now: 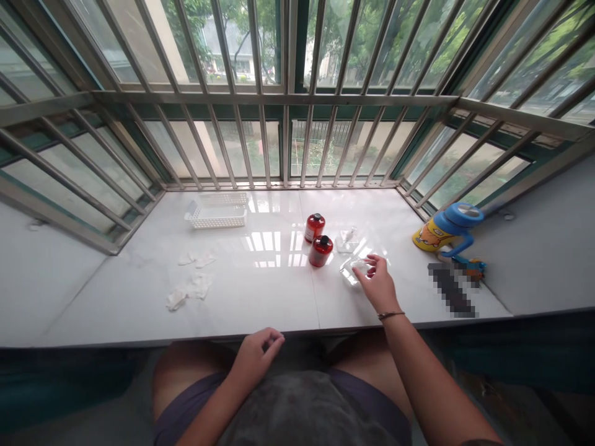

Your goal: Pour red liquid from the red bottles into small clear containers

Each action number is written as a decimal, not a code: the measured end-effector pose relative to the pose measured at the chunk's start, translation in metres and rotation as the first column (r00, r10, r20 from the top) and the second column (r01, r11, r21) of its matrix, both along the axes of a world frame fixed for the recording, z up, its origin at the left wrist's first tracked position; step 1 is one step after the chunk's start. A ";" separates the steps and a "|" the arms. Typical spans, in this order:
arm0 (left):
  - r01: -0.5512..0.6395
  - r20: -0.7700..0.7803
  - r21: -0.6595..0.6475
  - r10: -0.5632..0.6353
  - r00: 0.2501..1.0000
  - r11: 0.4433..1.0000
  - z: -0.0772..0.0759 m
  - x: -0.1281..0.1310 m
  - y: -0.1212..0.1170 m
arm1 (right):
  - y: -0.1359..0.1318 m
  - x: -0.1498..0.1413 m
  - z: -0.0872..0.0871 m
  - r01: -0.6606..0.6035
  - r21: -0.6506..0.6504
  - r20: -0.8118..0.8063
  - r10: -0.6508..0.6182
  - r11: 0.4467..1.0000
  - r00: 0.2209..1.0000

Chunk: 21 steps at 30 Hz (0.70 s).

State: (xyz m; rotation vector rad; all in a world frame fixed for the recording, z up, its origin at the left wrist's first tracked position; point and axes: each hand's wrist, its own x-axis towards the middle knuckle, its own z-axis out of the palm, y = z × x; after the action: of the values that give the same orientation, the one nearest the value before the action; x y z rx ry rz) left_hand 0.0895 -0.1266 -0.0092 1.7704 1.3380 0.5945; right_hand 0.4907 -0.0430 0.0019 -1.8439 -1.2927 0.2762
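Note:
My right hand reaches onto the white sill and pinches a small clear plastic bag lying to the right of two red bottles with black caps. A second crumpled clear bag lies just beyond it. My left hand hovers over my lap below the sill's front edge, its fingers loosely curled with nothing visible in them.
A white slotted basket stands at the back left of the sill. Several white scraps lie at the left. A blue and yellow cup and a dark blurred object sit at the right. Metal window bars surround the sill.

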 end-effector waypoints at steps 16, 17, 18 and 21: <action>0.049 -0.105 0.058 -0.043 0.994 0.997 0.000 -0.020 -0.029 | 0.137 -0.094 0.115 -0.203 -0.237 0.560 0.305 0.950 0.771; 0.055 -0.107 0.077 -0.046 0.993 0.996 0.000 -0.020 -0.029 | 0.149 -0.104 0.116 -0.168 -0.287 0.570 0.310 0.943 0.761; 0.056 -0.109 0.094 -0.046 0.993 0.994 0.000 -0.020 -0.030 | 0.160 -0.112 0.117 -0.130 -0.335 0.580 0.313 0.933 0.752; 0.051 -0.117 0.144 -0.034 0.993 0.988 0.000 -0.022 -0.030 | 0.187 -0.133 0.116 -0.045 -0.457 0.595 0.344 0.888 0.726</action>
State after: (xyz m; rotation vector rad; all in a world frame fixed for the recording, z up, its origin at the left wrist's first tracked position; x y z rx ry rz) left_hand 0.0673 -0.1571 -0.0096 1.9727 1.3594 0.5887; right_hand 0.3575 0.1441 0.1179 -2.2752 -2.0706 -0.0205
